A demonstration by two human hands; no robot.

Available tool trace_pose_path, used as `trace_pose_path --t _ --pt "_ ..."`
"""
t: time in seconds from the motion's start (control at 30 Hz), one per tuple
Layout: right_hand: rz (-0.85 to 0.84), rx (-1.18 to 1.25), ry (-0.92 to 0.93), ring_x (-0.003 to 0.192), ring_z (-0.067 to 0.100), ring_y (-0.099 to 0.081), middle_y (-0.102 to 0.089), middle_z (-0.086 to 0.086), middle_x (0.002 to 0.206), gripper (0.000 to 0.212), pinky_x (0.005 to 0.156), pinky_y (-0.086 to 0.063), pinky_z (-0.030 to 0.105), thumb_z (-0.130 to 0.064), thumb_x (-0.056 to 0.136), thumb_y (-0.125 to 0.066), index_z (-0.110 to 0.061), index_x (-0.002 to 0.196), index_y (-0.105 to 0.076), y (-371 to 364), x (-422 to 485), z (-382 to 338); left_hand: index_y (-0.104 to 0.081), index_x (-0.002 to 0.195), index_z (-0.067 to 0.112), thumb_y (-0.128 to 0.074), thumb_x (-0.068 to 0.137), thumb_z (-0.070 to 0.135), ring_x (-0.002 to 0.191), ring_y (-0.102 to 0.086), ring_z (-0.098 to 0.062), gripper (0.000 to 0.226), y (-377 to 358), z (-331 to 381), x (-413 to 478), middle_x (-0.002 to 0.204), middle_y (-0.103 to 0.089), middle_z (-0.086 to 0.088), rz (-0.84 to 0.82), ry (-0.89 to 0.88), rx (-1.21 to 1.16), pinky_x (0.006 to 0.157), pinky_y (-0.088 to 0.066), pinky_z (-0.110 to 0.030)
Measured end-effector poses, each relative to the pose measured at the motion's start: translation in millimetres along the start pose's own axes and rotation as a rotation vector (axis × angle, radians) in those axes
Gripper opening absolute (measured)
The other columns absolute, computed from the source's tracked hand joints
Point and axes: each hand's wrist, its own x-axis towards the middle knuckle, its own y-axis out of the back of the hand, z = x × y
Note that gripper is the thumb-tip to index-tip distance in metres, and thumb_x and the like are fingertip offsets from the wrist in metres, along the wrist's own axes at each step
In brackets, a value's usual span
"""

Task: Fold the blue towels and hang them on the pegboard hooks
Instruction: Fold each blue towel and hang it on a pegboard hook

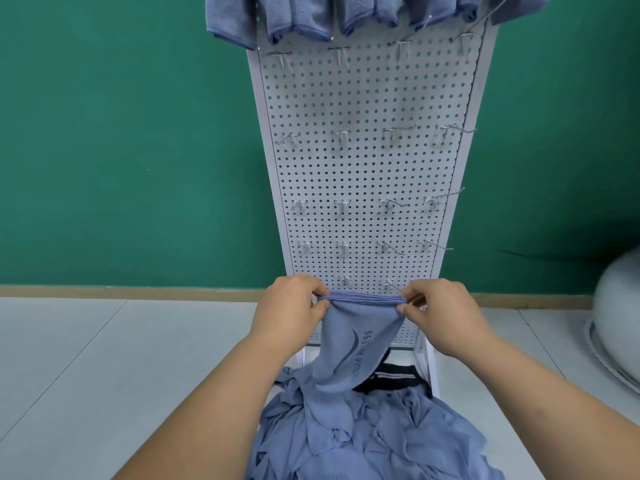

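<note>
At the bottom centre of the frame the pile of loose blue towels [363,431] lies crumpled on the floor [104,358], and the tail of the towel you are folding [349,337] trails down into it, so lift higher before the next fold or the heap will likely drag on the cloth and skew it. Just above, both your hands are closed on that towel. Your left hand [291,306] pinches the left end of its gathered top edge and your right hand [440,310] pinches the right end, with several layers stacked between them, printed logo facing you. Keep that edge taut and level, and check that the layers line up at both ends before you let either pinch go; a slack corner would probably slip out. Behind your hands stands the white pegboard [363,174], its rows of wire hooks [341,138] bare through the middle of the frame. The folded towels already hung [298,19] sit along the top edge, so a bare hook in the row under them looks the natural target.
</note>
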Motion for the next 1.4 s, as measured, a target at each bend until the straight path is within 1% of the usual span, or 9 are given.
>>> trace_pose_path --t 0.1,0.2,0.37,0.53,0.7,0.83,1.0,1.23,1.4 --pt "-0.032 0.091 0.026 0.087 -0.003 -0.067 -0.073 -0.02 0.088 0.008 0.083 -0.058 0.031 -0.032 0.091 -0.081 -0.034 0.092 -0.073 4.3 -0.7 5.9 -0.066 0.094 0.036 -0.077 0.09 0.027 0.079 -0.062 -0.008 0.015 1.4 -2.3 -0.7 0.084 -0.065 0.021 -0.015 0.036 -0.041 0.073 -0.056 -0.033" --pt "-0.065 0.197 0.092 0.089 -0.007 -0.066 -0.073 -0.018 0.092 0.011 0.086 -0.055 0.024 -0.028 0.094 -0.078 -0.033 0.096 -0.068 6.0 -3.2 8.7 -0.061 0.111 0.037 -0.071 0.094 0.023 0.08 -0.06 -0.009 0.024 0.0 -3.2 -2.3 0.093 -0.064 0.018 -0.061 0.004 -0.029 0.071 -0.054 -0.033" --pt "-0.138 0.421 0.131 0.091 0.014 -0.068 -0.069 -0.008 0.097 0.012 0.09 -0.057 0.037 -0.023 0.103 -0.066 -0.033 0.103 -0.059 -1.4 -9.4 -2.5 -0.062 0.115 0.029 -0.057 0.091 0.017 0.109 -0.052 -0.02 0.027 -5.6 5.8 -2.4 0.106 -0.052 0.009 -0.174 -0.058 0.125 0.087 -0.049 -0.037" --pt "-0.149 0.617 0.209 0.082 0.015 -0.066 -0.069 -0.007 0.093 0.015 0.082 -0.054 0.035 -0.019 0.103 -0.064 -0.033 0.105 -0.063 -8.8 -13.9 -21.6 -0.062 0.117 0.038 -0.069 0.094 0.041 0.102 -0.063 -0.002 0.025 -10.7 21.6 -9.3 0.111 -0.067 0.02 -0.29 -0.133 -0.347 0.093 -0.053 -0.032" --pt "-0.163 0.738 0.152 0.09 0.024 -0.07 -0.071 -0.001 0.095 0.009 0.087 -0.057 0.038 -0.022 0.102 -0.067 -0.03 0.105 -0.065 -11.2 -15.8 -28.5 -0.065 0.106 0.037 -0.061 0.103 0.042 0.091 -0.065 -0.007 0.007 -12.7 26.3 -10.0 0.096 -0.07 0.017 -0.185 -0.136 -0.381 0.085 -0.055 -0.042" --pt "-0.01 0.475 0.148 0.081 0.007 -0.065 -0.069 -0.01 0.083 0.018 0.077 -0.054 0.028 -0.036 0.094 -0.076 -0.028 0.088 -0.06 -15.5 -15.3 -25.0 -0.062 0.106 0.036 -0.055 0.105 0.045 0.095 -0.062 -0.011 0.011 -8.3 26.9 -9.0 0.099 -0.068 0.016 -0.104 -0.207 -0.243 0.085 -0.053 -0.043" --pt "-0.219 0.423 0.098 0.077 0.007 -0.07 -0.074 -0.011 0.081 0.02 0.082 -0.06 0.039 -0.044 0.085 -0.082 -0.03 0.09 -0.068 -26.4 -13.3 -14.0 -0.062 0.109 0.033 -0.054 0.106 0.04 0.097 -0.06 -0.011 0.011 -2.1 26.0 -7.9 0.103 -0.065 0.016 -0.074 -0.274 -0.118 0.085 -0.052 -0.042" --pt "-0.305 0.478 0.125 0.091 0.007 -0.073 -0.076 -0.007 0.092 0.022 0.083 -0.062 0.035 -0.033 0.083 -0.086 -0.028 0.095 -0.068 -34.7 -11.3 -9.2 -0.066 0.113 0.032 -0.055 0.107 0.039 0.094 -0.06 -0.009 0.014 10.1 24.2 -6.7 0.102 -0.065 0.018 0.016 -0.271 -0.214 0.085 -0.052 -0.038" --pt "-0.422 0.006 0.199 0.078 0.017 -0.065 -0.067 -0.005 0.08 0.034 0.074 -0.053 0.036 -0.044 0.084 -0.084 -0.027 0.077 -0.055 -38.4 -7.8 11.6 -0.071 0.115 0.024 -0.061 0.105 0.028 0.099 -0.065 -0.005 0.015 28.0 15.8 -2.4 0.106 -0.071 0.016 0.174 -0.22 -0.366 0.087 -0.051 -0.026"
